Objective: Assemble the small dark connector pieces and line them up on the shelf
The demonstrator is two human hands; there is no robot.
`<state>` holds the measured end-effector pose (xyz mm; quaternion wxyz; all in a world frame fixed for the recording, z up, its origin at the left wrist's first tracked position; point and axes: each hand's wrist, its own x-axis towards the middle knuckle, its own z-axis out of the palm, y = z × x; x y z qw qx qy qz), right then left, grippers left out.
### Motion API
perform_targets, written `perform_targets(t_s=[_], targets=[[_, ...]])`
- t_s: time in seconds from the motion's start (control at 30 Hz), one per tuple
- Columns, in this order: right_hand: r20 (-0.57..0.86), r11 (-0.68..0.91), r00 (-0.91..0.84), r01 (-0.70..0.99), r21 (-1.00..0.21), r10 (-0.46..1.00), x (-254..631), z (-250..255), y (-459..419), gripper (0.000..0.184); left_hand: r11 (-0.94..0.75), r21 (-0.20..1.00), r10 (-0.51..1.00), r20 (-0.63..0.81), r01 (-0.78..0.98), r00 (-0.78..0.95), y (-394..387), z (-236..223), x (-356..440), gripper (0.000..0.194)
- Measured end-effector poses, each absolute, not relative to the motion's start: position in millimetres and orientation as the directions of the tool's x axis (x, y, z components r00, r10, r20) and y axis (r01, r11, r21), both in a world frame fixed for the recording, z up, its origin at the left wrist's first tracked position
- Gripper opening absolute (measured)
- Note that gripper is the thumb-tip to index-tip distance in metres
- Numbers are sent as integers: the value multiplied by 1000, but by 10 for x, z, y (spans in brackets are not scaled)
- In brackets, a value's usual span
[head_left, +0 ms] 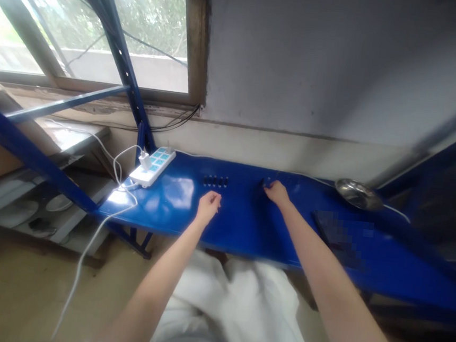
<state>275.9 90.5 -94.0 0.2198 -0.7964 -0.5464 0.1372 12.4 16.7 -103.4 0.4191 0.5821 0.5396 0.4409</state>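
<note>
My left hand [209,207] is just above the blue bench top [235,222], its fingers curled together. Whatever is in them, if anything, is hidden. Just beyond it stands a short row of several small dark pieces with pale ends [215,181], too small to name. Farther right, my right hand [277,192] reaches low over the bench with thumb and fingers pinched. Right by its fingertips is another small dark piece [262,182]. Blur hides whether the fingers hold anything.
A white power strip [153,167] with a plug and loose cables lies at the bench's left end. On the right are a shiny metal bowl [358,194] and a dark flat object [327,227], partly pixelated. Blue frame posts [121,60] rise at the left.
</note>
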Motion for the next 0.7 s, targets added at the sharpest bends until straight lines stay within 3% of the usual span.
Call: perform_targets(t_s=[0.1, 0.23, 0.3, 0.7], targets=[[126, -221, 344, 803, -554, 931, 2512, -883, 701, 22, -79, 965, 997, 74, 250, 27, 181, -1064, 129, 22], [157, 53, 68, 749, -660, 985, 2081, -863, 571, 21, -89, 967, 996, 89, 238, 12, 198, -1084, 143, 22], [153, 114, -12, 731, -673, 988, 1885, -874, 590, 23, -97, 967, 995, 99, 236, 3, 194, -1076, 147, 22], [75, -65, 120, 856, -512, 990, 1418, -1018, 901, 28, -110, 969, 994, 110, 219, 10, 181, -1064, 146, 20]])
